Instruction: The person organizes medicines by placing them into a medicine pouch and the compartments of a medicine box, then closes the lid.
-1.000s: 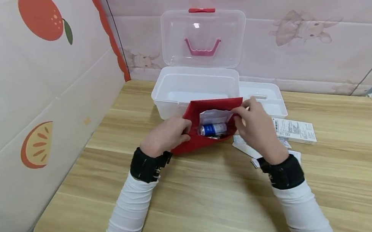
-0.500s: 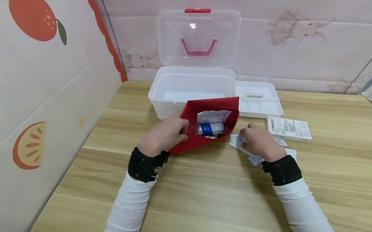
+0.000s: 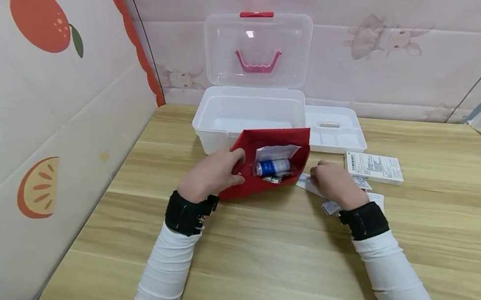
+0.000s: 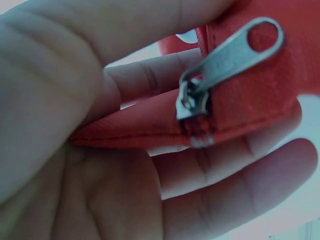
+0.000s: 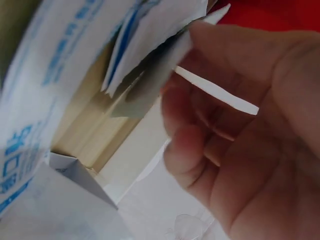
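Observation:
A red zip pouch (image 3: 233, 191) gapes on the table. Inside it lie a small blue-and-white cylinder (image 3: 272, 167) and a whitish translucent packet (image 3: 277, 152). My left hand (image 3: 212, 175) grips the pouch's left edge between thumb and fingers. The left wrist view shows its metal zipper pull (image 4: 235, 52) close up beside that hand. To the pouch's right, my right hand (image 3: 337, 183) pinches a flat white paper packet (image 5: 159, 37) between thumb and fingers. Blue print marks another white wrapper (image 5: 55, 75) beside it. More flat packets (image 3: 330, 207) lie partly hidden under the right hand.
Behind the pouch stands a translucent box (image 3: 247, 109), its lid (image 3: 259, 44) raised against the wall cloth. A white divided tray (image 3: 336, 129) sits to its right. A printed white carton (image 3: 373, 167) lies beyond the right hand.
My right hand has let go of the pouch's right edge and moved down to the packets, where it now pinches one. The left hand's fingers have spread slightly at the pouch.

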Tool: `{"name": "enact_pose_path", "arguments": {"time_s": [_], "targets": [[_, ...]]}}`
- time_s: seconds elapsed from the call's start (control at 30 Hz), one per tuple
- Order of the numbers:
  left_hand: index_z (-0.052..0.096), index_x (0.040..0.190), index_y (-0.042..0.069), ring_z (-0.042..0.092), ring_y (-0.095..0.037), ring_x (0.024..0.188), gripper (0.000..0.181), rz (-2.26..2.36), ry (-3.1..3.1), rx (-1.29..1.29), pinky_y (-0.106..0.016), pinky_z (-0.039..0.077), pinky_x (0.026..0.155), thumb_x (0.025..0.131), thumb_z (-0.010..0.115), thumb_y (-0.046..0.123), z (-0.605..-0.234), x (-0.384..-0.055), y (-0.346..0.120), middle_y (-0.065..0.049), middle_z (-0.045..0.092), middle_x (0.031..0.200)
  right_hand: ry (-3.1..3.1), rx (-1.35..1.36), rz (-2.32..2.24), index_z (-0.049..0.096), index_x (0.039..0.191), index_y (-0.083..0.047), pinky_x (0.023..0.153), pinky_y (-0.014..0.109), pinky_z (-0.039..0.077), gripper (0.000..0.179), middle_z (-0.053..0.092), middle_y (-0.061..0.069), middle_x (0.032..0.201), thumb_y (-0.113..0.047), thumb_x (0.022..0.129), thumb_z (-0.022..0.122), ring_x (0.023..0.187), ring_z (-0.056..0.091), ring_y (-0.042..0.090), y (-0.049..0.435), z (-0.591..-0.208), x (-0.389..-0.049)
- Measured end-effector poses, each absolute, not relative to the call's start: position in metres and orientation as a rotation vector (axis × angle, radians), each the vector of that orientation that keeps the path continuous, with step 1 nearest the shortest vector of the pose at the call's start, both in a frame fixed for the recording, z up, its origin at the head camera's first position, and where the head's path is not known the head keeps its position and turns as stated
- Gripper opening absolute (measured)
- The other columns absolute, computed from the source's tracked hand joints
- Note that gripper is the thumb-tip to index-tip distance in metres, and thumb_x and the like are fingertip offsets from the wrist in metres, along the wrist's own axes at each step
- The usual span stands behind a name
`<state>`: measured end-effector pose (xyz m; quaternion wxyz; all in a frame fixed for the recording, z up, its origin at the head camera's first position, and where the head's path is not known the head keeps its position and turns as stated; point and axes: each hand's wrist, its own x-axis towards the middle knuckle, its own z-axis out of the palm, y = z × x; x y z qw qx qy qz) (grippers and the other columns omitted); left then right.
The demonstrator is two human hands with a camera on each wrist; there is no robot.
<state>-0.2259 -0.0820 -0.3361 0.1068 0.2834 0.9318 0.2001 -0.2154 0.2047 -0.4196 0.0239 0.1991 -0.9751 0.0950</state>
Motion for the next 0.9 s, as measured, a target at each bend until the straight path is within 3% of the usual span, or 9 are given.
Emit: {"name": "enact_pose_path", "arguments": {"time_s": [0.3,0.67,0.9], "targets": [[0.054,0.107,0.008,0.050,-0.021,0.096,0.040,0.628,2.763,0.834,-0.036,0.055,0.076,0.077,0.073,0.024,-0.337,-0.227,-0.084,-0.012,0.055,0.113,-2.982,0.471,0.223,0.063,0.079,-0.001,0.044,0.040,0.046,0.010,0.056,0.012,0.068,-0.002,0.085,0.055,0.058,0.050,0.024,0.209,-0.405,-0.215],[0.060,0.095,0.006,0.046,-0.020,0.098,0.019,0.521,2.812,0.946,-0.035,0.053,0.077,0.081,0.069,0.015,-0.335,-0.226,-0.083,-0.010,0.052,0.109,-2.621,0.306,0.597,0.064,0.088,0.003,0.044,0.039,0.044,0.013,0.065,0.018,0.074,-0.006,0.085,0.054,0.055,0.052,0.023,0.214,-0.356,-0.195],[0.059,0.093,0.007,0.047,-0.020,0.096,0.015,0.516,2.808,0.933,-0.035,0.053,0.076,0.081,0.068,0.013,-0.334,-0.225,-0.083,-0.011,0.054,0.107,-2.286,0.397,0.932,0.065,0.090,0.001,0.053,0.011,0.043,0.012,0.069,0.017,0.080,-0.007,0.085,0.059,0.063,0.058,0.016,0.198,-0.349,-0.192]]}}
